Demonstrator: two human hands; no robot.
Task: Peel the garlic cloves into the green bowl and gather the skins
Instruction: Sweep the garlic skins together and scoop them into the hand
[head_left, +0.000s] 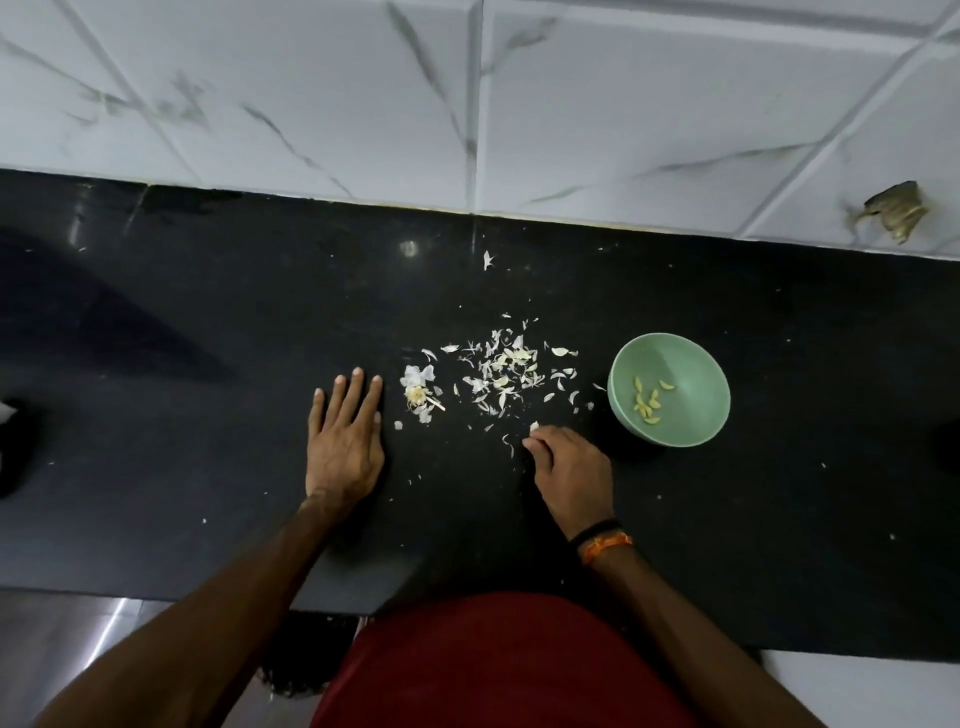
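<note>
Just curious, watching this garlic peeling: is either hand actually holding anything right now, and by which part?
The right hand pinches a small pale garlic scrap at its fingertips; skin or clove cannot be told. The left hand lies flat on the counter, holding nothing.

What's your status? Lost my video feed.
Left hand flat on counter, right hand pinching a skin scrap. Peeled cloves in green bowl. Skins still scattered. Nothing blocking.

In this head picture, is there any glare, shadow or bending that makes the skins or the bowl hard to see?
Head view: a small glare spot on the black counter, far from the garlic skins; a soft shadow at far left; wide-angle bending curves the counter's back edge; wall tiles look slightly blurred; the green bowl and its peeled cloves are clear.
</note>
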